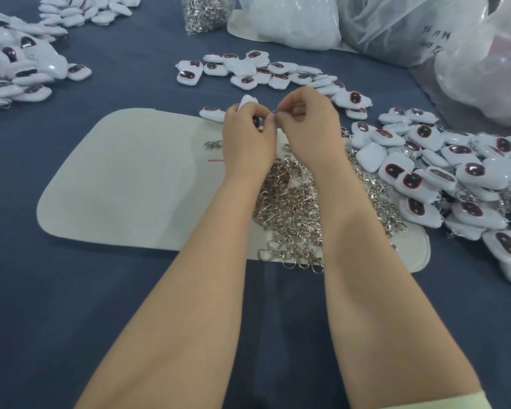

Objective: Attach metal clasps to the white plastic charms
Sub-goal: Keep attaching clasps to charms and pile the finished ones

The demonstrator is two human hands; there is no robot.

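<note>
Left hand [248, 134] grip curls round white charm [247, 101] to steady it; right hand [307, 125] grip pinches metal clasp [275, 113] vs its edge, prob. hooking on. Clasp pile [289, 208] w/in reach below.

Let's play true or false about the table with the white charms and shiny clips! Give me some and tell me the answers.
1. The left hand holds a white charm. True.
2. The loose metal clasps lie in a red bowl. False: they lie heaped on a pale mat.
3. The cloth under everything is dark blue. True.
4. The right hand lies flat on the cloth. False: it is raised, pinching a small metal piece beside the charm.
5. A clear bag of clasps sits at the far side. True.
</note>
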